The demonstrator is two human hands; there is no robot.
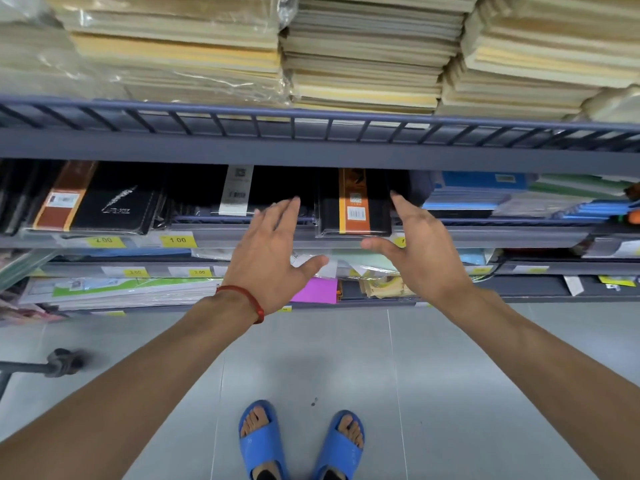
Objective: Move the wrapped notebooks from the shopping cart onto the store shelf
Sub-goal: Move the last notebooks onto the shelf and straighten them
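Pale grey tiled floor (311,358), thin joints

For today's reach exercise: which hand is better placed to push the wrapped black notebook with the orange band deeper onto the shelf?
Probably the right hand: its thumb is at the front edge of the wrapped black orange-banded notebook; the left hand stands aside.
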